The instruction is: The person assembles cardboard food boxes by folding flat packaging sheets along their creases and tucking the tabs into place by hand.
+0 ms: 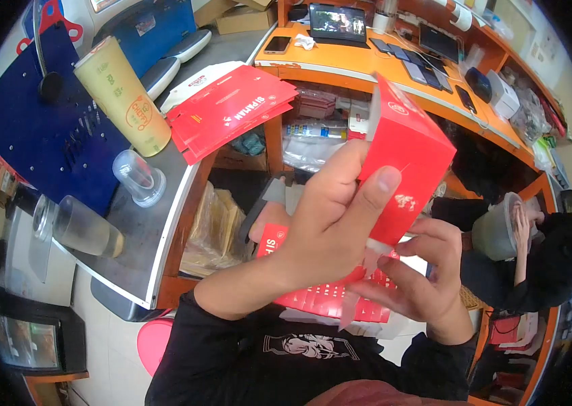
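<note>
My left hand (330, 216) grips a folded red cardboard box (407, 159) by its side, thumb pressed on the near face and the box tilted. At the box's lower end is my right hand (428, 274), its fingers curled around the loose end flaps. Below both hands, over my lap, sits a stack of red printed cartons (326, 301) with white lettering, partly hidden by my left forearm. A pile of flat red cartons (232, 111) marked "SI PAMAN" lies on the grey counter to the left.
The grey counter (154, 254) holds a tall yellow cup (123, 95), a clear plastic lid (139, 178) and a clear tumbler (83, 227). Phones and a tablet (337, 24) rest on the orange desk (360, 61). At right, another person's hands hold a greenish tub (492, 233).
</note>
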{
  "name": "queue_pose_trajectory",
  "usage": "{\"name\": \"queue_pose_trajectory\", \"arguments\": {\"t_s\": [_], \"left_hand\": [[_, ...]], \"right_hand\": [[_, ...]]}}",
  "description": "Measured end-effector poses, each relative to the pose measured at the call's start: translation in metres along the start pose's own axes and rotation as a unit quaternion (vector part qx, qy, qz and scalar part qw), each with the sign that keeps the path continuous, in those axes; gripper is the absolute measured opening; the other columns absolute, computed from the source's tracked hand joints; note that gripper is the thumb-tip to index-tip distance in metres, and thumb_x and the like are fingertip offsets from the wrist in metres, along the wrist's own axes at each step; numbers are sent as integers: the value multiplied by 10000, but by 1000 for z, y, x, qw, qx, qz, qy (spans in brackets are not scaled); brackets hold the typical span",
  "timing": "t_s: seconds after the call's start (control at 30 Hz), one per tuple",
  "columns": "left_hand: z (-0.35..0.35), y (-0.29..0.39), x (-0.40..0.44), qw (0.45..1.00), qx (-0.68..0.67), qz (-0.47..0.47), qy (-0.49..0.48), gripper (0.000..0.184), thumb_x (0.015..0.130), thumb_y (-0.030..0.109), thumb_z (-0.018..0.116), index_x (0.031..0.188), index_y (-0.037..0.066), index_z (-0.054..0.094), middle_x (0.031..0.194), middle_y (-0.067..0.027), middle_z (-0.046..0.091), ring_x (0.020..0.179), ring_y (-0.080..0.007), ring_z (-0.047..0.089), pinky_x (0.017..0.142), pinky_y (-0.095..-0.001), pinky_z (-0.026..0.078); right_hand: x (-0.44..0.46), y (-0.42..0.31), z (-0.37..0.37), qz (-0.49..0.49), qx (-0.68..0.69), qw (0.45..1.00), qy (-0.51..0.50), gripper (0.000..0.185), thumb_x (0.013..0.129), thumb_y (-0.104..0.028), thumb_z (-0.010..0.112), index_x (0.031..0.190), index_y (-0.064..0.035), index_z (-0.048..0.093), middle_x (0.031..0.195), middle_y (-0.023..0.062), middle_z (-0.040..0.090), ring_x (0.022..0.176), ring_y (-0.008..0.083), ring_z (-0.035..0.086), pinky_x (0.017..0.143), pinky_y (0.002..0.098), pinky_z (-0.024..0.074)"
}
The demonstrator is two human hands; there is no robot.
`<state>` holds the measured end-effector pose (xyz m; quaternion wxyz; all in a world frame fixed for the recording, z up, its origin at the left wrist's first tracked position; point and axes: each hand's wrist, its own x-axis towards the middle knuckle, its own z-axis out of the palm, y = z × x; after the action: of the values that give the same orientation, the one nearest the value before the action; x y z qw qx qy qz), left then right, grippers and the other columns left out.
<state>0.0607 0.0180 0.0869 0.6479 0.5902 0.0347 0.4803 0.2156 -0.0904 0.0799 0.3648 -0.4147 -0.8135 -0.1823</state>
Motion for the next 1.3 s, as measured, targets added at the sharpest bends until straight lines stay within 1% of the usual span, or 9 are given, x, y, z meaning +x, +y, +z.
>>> {"name": "queue_pose_trajectory", "arguments": {"t_s": [0.2,0.47,0.67,0.73,0.83,0.87,0.93,1.13,1.3], "left_hand": [[8,-17,5,1000,-18,17,18,248,1078,205,512,1184,-13,565,989,-26,586,866,-54,532,765,-250,465],[12,-43,-10,999,-49,-1,-24,226,1055,104,525,1245,-7,577,1168,-72,601,1090,-121,575,918,-285,470],[0,-46,-40,994,4,-69,-81,310,1040,60,530,1344,-4,537,1267,-106,627,1134,-153,613,929,-312,501],[-14,-31,-41,981,114,-81,-135,312,1037,46,532,1344,-8,537,1232,-101,654,1097,-143,631,909,-318,517],[-12,-11,-43,986,-18,-145,-82,272,1020,40,562,1286,-14,584,1162,-109,690,1054,-139,651,888,-313,524],[-19,-7,-41,983,40,-114,-139,262,1014,43,578,1270,-12,596,1145,-104,693,1043,-133,650,880,-311,525],[-31,-2,-37,955,156,-50,-248,243,1000,48,611,1237,-8,619,1112,-94,699,1020,-122,649,864,-305,526],[-32,-20,-48,897,-69,-278,-337,264,968,89,693,1215,12,635,1070,-59,693,972,-98,635,821,-293,528],[-36,-16,-41,899,-105,-279,-321,298,945,77,720,1212,-18,629,1068,-49,703,975,-98,640,818,-266,529]], "right_hand": [[-8,1,-2,-20,-126,992,6,347,652,-202,907,902,-30,740,1070,104,663,1019,365,616,774,392,540],[-12,13,7,8,-145,989,36,283,635,-68,863,879,-6,735,1077,102,696,1027,317,624,795,442,506],[-28,11,13,9,-153,987,44,247,638,-161,886,824,-94,738,1032,50,655,1076,297,574,876,490,470],[-36,19,14,-16,-75,996,55,386,608,-266,914,931,-146,740,1152,78,616,1168,336,534,930,522,453],[-37,26,6,36,67,995,70,728,539,-411,945,1184,-215,671,1329,139,519,1285,420,460,1008,577,420],[-35,27,1,68,119,988,74,863,512,-457,954,1284,-237,635,1388,162,480,1321,453,433,1034,596,407],[-33,35,-1,57,106,993,11,1104,581,-498,922,1517,-273,382,1438,235,410,1330,535,413,1089,644,356],[-36,31,2,49,188,975,-105,935,674,-397,866,1441,-153,389,1376,276,439,1288,517,466,1083,668,359],[-31,32,3,82,250,956,-130,1025,693,-338,849,1493,-30,286,1394,315,400,1258,504,480,1085,626,372]]}}
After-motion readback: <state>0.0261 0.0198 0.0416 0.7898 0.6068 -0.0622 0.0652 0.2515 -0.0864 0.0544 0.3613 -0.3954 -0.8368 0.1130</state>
